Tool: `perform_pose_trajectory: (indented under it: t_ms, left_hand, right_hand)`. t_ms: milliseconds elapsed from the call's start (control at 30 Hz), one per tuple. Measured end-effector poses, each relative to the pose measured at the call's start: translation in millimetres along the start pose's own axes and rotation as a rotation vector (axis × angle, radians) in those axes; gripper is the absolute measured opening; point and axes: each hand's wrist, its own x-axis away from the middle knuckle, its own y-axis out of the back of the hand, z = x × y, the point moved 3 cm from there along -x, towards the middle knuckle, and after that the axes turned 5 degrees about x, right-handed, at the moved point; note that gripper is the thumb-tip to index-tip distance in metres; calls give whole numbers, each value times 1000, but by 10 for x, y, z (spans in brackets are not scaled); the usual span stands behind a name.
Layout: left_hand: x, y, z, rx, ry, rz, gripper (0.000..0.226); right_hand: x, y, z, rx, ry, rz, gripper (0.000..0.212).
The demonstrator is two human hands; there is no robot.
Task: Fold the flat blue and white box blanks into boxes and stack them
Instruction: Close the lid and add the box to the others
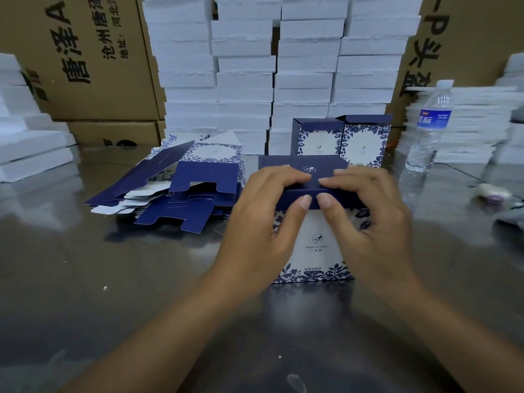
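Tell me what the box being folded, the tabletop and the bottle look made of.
Box: printed paperboard, matte; flaps crease sharply. Tabletop: likely stainless steel; grey, with soft reflections. Bottle: clear plastic, probably; see-through, with a label.

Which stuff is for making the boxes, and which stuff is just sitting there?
For the job: box being folded, held by left hand and right hand; pile of flat blanks; two folded boxes behind.
Just lying about: water bottle; white foam stacks; brown cartons.
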Motion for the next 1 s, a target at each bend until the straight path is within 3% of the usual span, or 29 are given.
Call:
perform_pose_trajectory:
  t_ms: [200, 633, 1000]
  left_hand:
    - [10, -29, -52, -49, -71, -68, 20]
    - [-29, -7, -33, 36, -33, -92, 14]
    - [-55, 73, 45, 1, -51, -133, 20]
  right_hand:
    - [-15, 10, 44, -67, -26, -21, 7]
    - [-99, 78, -80, -156, -78, -50, 6]
    - [-124, 80, -101, -95, -56, -46, 4]
